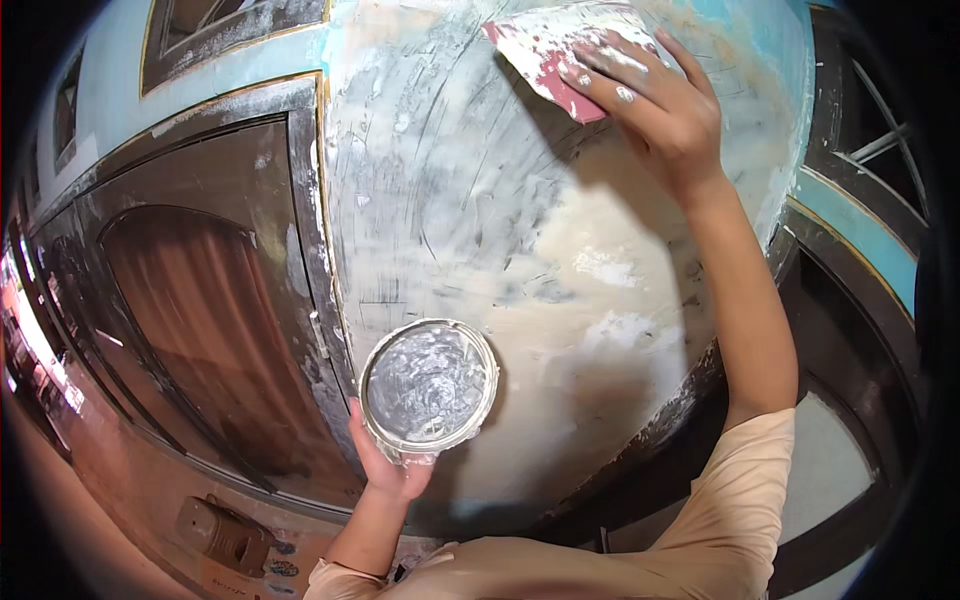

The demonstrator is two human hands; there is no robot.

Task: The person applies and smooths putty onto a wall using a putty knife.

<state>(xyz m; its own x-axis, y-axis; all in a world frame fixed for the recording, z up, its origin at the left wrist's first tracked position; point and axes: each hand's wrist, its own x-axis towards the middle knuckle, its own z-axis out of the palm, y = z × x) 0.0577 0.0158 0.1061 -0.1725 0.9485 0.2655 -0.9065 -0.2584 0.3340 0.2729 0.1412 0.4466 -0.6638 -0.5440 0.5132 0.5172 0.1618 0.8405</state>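
My right hand (665, 115) is raised high against the wall, its fingers and thumb closed on a pink putty spreader (568, 92) coated with white putty. White smears mark several of its fingers. The spreader's far edge lies at or close to the wall; exact contact is hard to tell. Lower down, left of the middle, my left hand (393, 470) supports a round, shallow lid (430, 385) from below. Grey-white putty is spread thinly over the lid's inside and clings to its rim. Most of the left fingers are hidden behind it.
A patchy wall (450, 200) with white and beige filler fills the middle. Left of it stands a brown door (200, 300) with a gilded, paint-marked frame. A dark door frame (850, 320) borders the right. A brown stool (225, 530) and sandals (284, 567) are on the floor, lower left.
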